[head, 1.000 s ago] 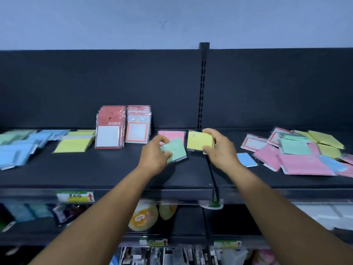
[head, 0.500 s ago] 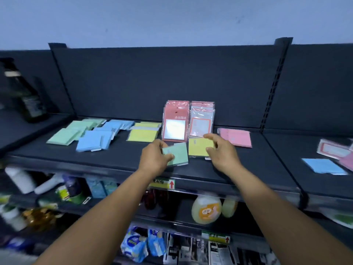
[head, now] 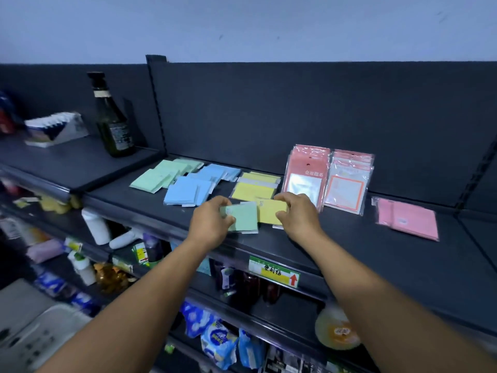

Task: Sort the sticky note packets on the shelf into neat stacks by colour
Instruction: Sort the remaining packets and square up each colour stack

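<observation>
My left hand (head: 212,221) grips a green sticky note packet (head: 244,217) just above the front of the dark shelf (head: 349,238). Beside it, my right hand (head: 297,214) pinches a yellow packet (head: 270,214). Behind them lie a spread of green packets (head: 161,175), a spread of blue packets (head: 196,187) and a yellow stack (head: 255,185). Two rows of red-framed packets (head: 329,179) lean against the back panel. Pink packets (head: 408,218) lie flat to the right.
A dark glass bottle (head: 111,117) and a white box (head: 55,127) stand on the higher shelf at the left. A green and yellow price label (head: 273,271) hangs on the shelf's front edge. Lower shelves hold bottles and packaged goods.
The view has swung left along the shelf, so the sorted green, blue and yellow piles are now ahead. Both hands have carried their packets leftwards, still holding them.
</observation>
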